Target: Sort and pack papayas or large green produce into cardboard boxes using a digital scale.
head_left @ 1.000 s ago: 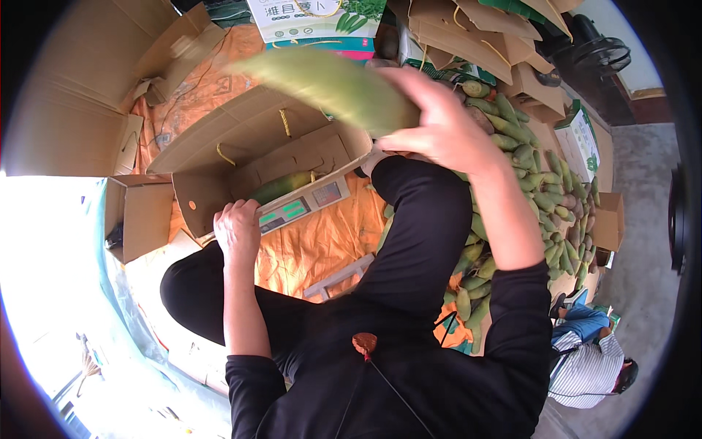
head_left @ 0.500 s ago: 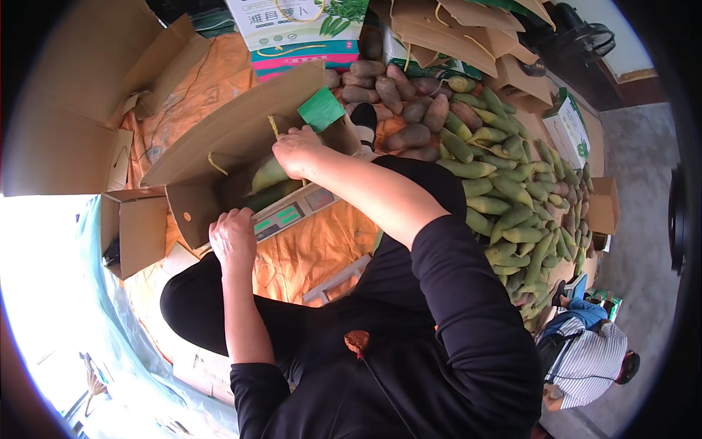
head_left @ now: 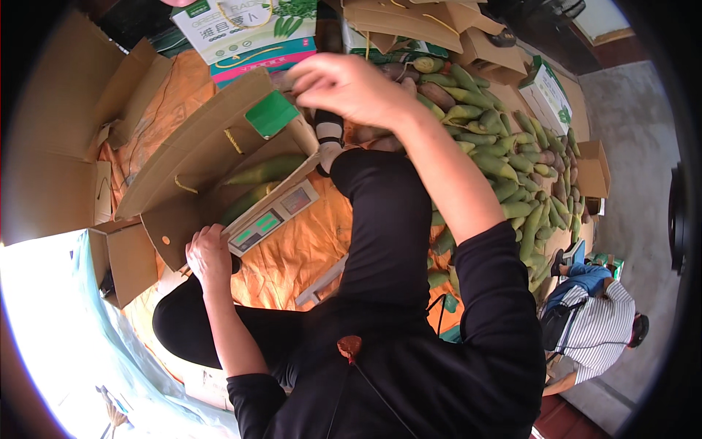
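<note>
An open cardboard box [head_left: 164, 164] with yellow rope handles lies in front of me, two green radishes [head_left: 267, 170] visible inside. Along its near side runs a digital scale [head_left: 274, 216] with lit green displays. The fingers of my left hand [head_left: 208, 254] curl over the box's near edge, beside the scale's left end. My right hand [head_left: 347, 88] is raised beyond the box's right end, over the pile's far left part. It is smeared by motion, but its fingers look stretched out and nothing shows in them. A green flap [head_left: 270, 115] sticks up at the box's right end.
Heaped green radishes [head_left: 504, 164] fill the right side, some reddish-brown ones among them. Printed cartons [head_left: 241, 33] stand at the back, and folded cardboard [head_left: 409, 25] lies behind the heap. A large open carton [head_left: 51, 132] is at left. Another person [head_left: 592, 329] bends over at lower right.
My right hand has let go of the box's right end and moved up and to the right. My left hand stays at the box's near edge. The view has shifted somewhat.
</note>
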